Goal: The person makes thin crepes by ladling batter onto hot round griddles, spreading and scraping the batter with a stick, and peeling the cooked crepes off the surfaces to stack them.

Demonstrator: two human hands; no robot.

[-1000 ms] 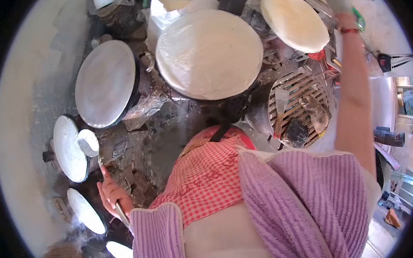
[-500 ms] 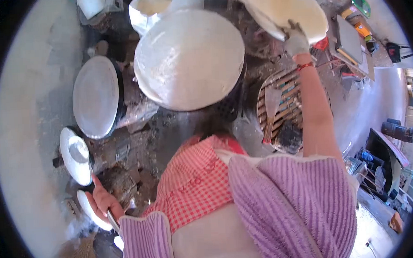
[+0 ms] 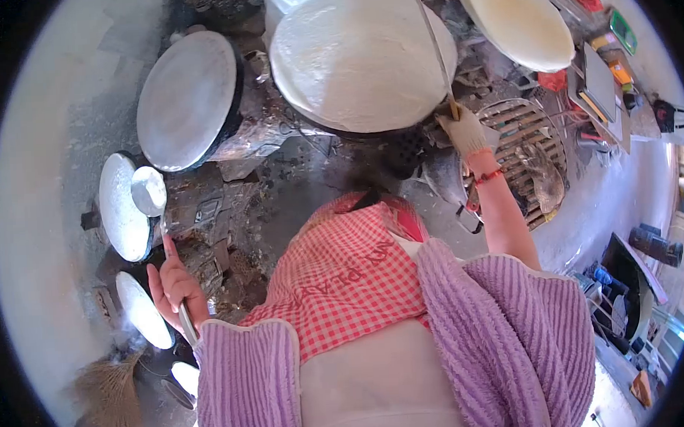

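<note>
White layer [image 3: 350, 60] spread over the large round pan [image 3: 340, 129] ahead of you; a long thin stick [image 3: 433, 47] crosses its right side in view, contact unclear. Your gloved right hand [image 3: 464, 132], beside the slatted rack [image 3: 508, 113], has its grip clamped on the stick's lower end. Your bare left hand [image 3: 179, 289] has its grip closed around a ladle [image 3: 149, 193], its bowl overlapping a small pan [image 3: 118, 214] below the grey pan [image 3: 187, 102].
</note>
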